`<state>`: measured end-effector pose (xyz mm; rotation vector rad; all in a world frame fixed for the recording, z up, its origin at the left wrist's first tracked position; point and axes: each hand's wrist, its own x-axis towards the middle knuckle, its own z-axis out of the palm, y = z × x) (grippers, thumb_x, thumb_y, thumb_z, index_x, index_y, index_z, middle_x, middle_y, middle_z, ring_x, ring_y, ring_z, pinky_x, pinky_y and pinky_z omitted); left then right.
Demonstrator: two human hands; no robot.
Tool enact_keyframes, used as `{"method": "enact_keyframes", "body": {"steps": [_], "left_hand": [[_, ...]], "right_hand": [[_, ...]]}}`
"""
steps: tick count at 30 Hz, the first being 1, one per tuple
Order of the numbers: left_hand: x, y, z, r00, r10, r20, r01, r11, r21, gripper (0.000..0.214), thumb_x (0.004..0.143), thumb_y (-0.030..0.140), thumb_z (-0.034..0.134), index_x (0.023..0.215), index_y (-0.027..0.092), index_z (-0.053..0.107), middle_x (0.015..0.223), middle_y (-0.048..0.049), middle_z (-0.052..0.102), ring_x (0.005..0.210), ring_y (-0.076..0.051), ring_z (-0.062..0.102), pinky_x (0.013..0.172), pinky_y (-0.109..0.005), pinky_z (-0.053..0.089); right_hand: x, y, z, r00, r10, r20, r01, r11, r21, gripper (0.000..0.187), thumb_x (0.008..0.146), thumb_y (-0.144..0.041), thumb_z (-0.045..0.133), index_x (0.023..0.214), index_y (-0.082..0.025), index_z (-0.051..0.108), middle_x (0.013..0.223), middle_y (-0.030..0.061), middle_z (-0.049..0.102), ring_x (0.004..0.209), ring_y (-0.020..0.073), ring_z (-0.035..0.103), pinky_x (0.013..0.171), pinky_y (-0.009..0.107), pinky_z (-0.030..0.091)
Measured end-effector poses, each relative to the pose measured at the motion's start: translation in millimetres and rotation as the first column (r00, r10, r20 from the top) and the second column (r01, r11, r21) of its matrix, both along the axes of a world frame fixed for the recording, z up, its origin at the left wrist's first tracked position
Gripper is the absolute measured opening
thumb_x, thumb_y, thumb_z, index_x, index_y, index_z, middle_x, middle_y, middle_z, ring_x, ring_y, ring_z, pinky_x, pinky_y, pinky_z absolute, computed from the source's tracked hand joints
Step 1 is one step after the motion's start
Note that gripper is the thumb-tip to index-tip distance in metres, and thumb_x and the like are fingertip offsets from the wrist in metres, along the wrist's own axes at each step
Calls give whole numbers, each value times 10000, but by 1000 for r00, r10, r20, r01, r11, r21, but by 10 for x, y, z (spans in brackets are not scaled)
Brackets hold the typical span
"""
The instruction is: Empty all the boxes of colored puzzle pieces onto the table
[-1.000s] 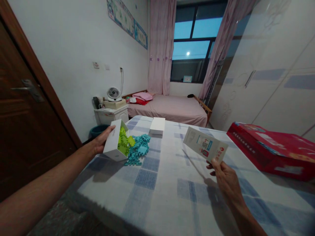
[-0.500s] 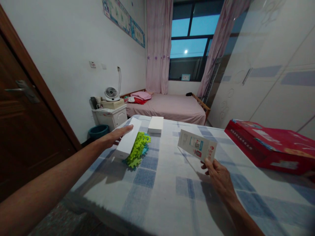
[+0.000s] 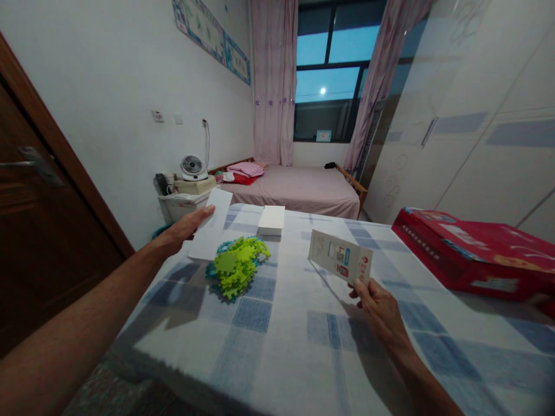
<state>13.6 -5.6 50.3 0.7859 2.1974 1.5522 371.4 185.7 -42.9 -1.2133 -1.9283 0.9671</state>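
Holding a white box [image 3: 211, 231] left of centre in the frame, the left hand [image 3: 184, 230] is closed on its left edge, thumb laid across the plain face that is turned up; how the fingers sit underneath is hidden. The box hangs tilted above the tabletop [image 3: 277, 346]. Just below and to the right of it lies a heap of foam pieces [image 3: 237, 267], lime green on top with teal ones peeking out beneath. The heap rests on the checked cloth and, as far as can be told, is clear of the box. The right hand [image 3: 377, 303], lower right of centre, pinches a printed card [image 3: 340, 263] by its lower right corner, so the card juts up and to the left over the cloth.

The box looks like light, stiff cardboard that would probably dent if squeezed hard; its long walls seem the soundest place to grip. The foam pieces look soft, springy and nearly weightless, with toothed edges that may snag on one another, so cupping the heap from its sides probably suits them better than pinching one. The card looks thin and bendy.

A small white box [image 3: 271, 219] sits above the heap in the frame, and a red box [image 3: 472, 254] lies toward the right edge.
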Motion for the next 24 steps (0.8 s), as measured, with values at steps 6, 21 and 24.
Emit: {"method": "enact_keyframes", "body": {"steps": [6, 21, 24], "left_hand": [[-106, -87, -20, 991, 3, 132, -23, 988, 153, 585, 741, 622, 596, 1014, 105, 609, 607, -2, 653, 530, -138, 536, 496, -222, 407], [1136, 565, -397, 609, -410, 679, -43, 838, 544, 554, 855, 560, 447, 1184, 129, 562, 857, -79, 729, 745, -241, 693, 716, -368, 561], [1525, 854, -628, 348, -588, 730, -4, 778, 628, 568, 840, 570, 497, 1191, 129, 566, 847, -94, 733, 741, -249, 701, 780, -411, 548]], "right_hand": [[2, -1, -1, 1000, 11, 10, -11, 999, 33, 499, 754, -591, 375, 804, -161, 625, 709, 74, 650, 604, 194, 582, 596, 320, 441], [-89, -187, -27, 959, 150, -241, -85, 962, 258, 430, 928, -460, 362, 1145, -175, 601, 822, 40, 638, 688, 148, 572, 656, 274, 465], [-105, -243, -59, 946, 298, -124, -219, 876, 430, 425, 940, -296, 344, 1344, -240, 464, 1110, 59, 617, 940, 168, 593, 826, 301, 476]]}}
